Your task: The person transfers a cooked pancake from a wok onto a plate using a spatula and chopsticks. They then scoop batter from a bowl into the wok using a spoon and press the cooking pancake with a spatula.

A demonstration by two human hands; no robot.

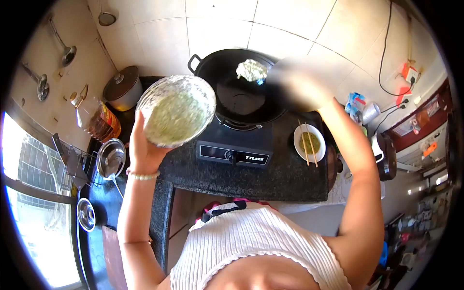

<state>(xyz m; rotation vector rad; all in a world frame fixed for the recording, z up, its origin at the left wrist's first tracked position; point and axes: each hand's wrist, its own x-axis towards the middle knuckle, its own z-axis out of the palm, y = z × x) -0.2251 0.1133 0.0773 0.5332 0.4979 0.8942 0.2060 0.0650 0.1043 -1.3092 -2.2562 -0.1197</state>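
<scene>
My left hand [145, 142] grips a patterned bowl [180, 81] by its side, tilted toward me beside the wok, with a pale green wet mixture [174, 118] inside. A black wok [237, 101] sits on a portable stove [234, 153]. Over the far part of the wok is a whitish-green lump [253, 70]; I cannot tell whether it rests on the wok or on a tool. My right hand [307, 89] is above the wok's right side, smeared by motion. A dark blurred shape lies at its fingers, so what it holds is unclear.
Chopsticks [306, 142] lie across a white oval bowl [316, 135] of green food right of the stove. An oil bottle [99, 118], a lidded pot [123, 87] and a metal ladle [111, 159] stand left. Cords [385, 53] hang on the right wall.
</scene>
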